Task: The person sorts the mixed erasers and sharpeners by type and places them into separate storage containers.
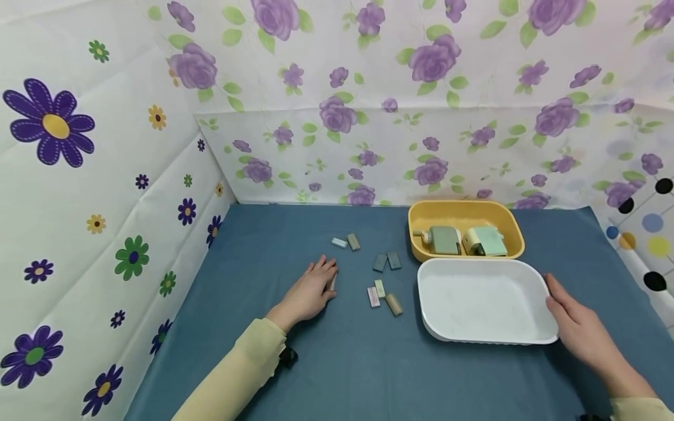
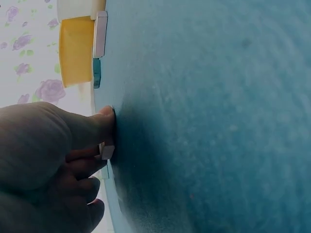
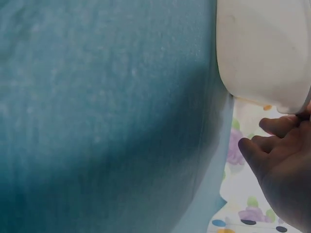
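A person's two hands work over a blue cloth-covered surface [image 1: 342,374]. The left hand [image 1: 307,294] reaches low, its thumb and fingers closed in a pinch on a small pale block [image 2: 108,150] at the surface; whether the block touches the cloth cannot be told. The right hand [image 1: 581,326] grips the right end of a white tray [image 1: 484,301], thumb at the rim. Just behind the tray, a yellow tub [image 1: 461,204] holds two boxy green objects.

Seven other little blocks lie nearby: a pair [image 1: 353,241] beyond the left hand, a dark pair [image 1: 394,261] near the tub, and a group of three [image 1: 394,305] left of the tray.

Handling this well probably means a light, level pinch on opposite sides of the block, so it does not twist or slip. A raised wrist should clear the neighbouring blocks. The right hand's hold is best firm yet gentle, since a tug on one end could tip or drag the tray.
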`<action>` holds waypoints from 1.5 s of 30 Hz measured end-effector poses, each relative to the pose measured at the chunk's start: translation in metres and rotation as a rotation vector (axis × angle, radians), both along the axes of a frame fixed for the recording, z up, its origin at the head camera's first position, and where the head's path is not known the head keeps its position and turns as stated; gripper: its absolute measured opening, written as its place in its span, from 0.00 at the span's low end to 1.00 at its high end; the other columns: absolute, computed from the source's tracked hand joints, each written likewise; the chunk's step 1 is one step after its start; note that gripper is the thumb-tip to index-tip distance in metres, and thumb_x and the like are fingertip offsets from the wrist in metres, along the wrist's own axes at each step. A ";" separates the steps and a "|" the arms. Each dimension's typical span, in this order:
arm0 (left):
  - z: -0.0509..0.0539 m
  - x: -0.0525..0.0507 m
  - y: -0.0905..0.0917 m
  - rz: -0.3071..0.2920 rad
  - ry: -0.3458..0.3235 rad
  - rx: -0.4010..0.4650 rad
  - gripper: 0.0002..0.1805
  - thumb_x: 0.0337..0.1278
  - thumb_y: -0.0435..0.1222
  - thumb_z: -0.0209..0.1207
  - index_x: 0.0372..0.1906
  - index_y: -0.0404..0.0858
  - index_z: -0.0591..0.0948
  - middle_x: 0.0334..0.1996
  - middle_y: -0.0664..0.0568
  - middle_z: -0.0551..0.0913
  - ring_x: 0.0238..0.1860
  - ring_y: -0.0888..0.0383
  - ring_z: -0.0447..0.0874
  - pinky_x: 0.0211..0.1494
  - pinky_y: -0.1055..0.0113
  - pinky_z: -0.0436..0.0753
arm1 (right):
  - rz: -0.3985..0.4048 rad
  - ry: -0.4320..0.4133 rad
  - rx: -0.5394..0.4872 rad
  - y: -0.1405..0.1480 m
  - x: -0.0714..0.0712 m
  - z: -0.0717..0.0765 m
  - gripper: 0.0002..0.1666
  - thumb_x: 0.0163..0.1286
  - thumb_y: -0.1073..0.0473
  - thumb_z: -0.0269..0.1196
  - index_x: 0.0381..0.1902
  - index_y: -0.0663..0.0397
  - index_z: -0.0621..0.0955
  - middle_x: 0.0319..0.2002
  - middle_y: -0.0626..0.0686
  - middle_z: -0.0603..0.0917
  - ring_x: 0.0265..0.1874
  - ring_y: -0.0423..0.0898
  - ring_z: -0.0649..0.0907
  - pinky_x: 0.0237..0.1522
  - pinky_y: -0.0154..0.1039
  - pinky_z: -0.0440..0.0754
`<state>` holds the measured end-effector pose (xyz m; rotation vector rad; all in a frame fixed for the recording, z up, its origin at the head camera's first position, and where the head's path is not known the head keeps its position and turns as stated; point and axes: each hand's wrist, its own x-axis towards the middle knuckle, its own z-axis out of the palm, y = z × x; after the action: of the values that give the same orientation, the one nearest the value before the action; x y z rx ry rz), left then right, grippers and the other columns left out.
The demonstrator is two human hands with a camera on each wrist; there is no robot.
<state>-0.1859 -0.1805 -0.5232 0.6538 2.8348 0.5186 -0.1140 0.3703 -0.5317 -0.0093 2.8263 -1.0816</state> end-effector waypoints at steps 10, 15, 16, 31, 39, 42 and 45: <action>-0.002 -0.001 0.000 0.005 0.088 0.090 0.29 0.70 0.36 0.71 0.71 0.33 0.79 0.74 0.41 0.76 0.84 0.42 0.56 0.85 0.49 0.54 | 0.000 0.090 0.003 -0.007 0.003 -0.003 0.35 0.92 0.50 0.36 0.89 0.49 0.45 0.85 0.67 0.47 0.79 0.79 0.53 0.72 0.78 0.49; -0.003 0.000 -0.002 0.009 0.129 0.133 0.21 0.67 0.36 0.73 0.61 0.35 0.84 0.69 0.42 0.81 0.82 0.40 0.59 0.84 0.48 0.57 | -0.007 0.101 0.008 -0.010 0.002 -0.004 0.35 0.92 0.50 0.36 0.89 0.48 0.45 0.85 0.67 0.48 0.78 0.79 0.54 0.71 0.80 0.51; -0.004 0.000 -0.002 0.010 0.134 0.140 0.18 0.67 0.36 0.73 0.57 0.36 0.84 0.67 0.42 0.82 0.82 0.40 0.59 0.84 0.48 0.57 | -0.008 0.099 0.008 -0.011 0.002 -0.005 0.35 0.92 0.50 0.36 0.89 0.49 0.45 0.85 0.68 0.48 0.78 0.79 0.54 0.70 0.81 0.52; 0.002 0.003 0.006 0.033 0.206 0.188 0.31 0.68 0.42 0.73 0.72 0.35 0.80 0.70 0.42 0.81 0.82 0.45 0.62 0.84 0.53 0.59 | -0.023 0.116 0.014 -0.014 0.004 -0.004 0.35 0.91 0.51 0.36 0.89 0.48 0.45 0.84 0.68 0.49 0.77 0.80 0.56 0.69 0.81 0.53; 0.009 0.008 0.017 0.052 0.195 0.220 0.32 0.70 0.42 0.71 0.74 0.35 0.79 0.71 0.42 0.79 0.82 0.47 0.61 0.84 0.53 0.59 | -0.042 0.105 0.017 -0.016 0.004 -0.004 0.35 0.92 0.51 0.36 0.89 0.45 0.45 0.84 0.68 0.49 0.77 0.80 0.56 0.69 0.81 0.53; 0.010 0.008 0.022 0.054 0.179 0.219 0.33 0.72 0.43 0.70 0.75 0.36 0.77 0.72 0.43 0.78 0.83 0.48 0.60 0.83 0.52 0.59 | -0.051 0.101 0.026 -0.017 0.004 -0.004 0.35 0.92 0.51 0.36 0.89 0.45 0.44 0.84 0.68 0.49 0.78 0.80 0.55 0.70 0.81 0.52; 0.013 0.009 0.029 0.043 0.163 0.226 0.33 0.73 0.44 0.69 0.76 0.36 0.76 0.73 0.44 0.77 0.83 0.49 0.59 0.83 0.52 0.60 | -0.061 0.091 0.028 -0.017 0.005 -0.004 0.35 0.91 0.51 0.35 0.89 0.45 0.44 0.84 0.68 0.48 0.78 0.80 0.55 0.70 0.81 0.52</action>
<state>-0.1772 -0.1513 -0.5106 0.7042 2.9737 0.8389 -0.1093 0.3532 -0.5353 0.0313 2.9406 -1.0806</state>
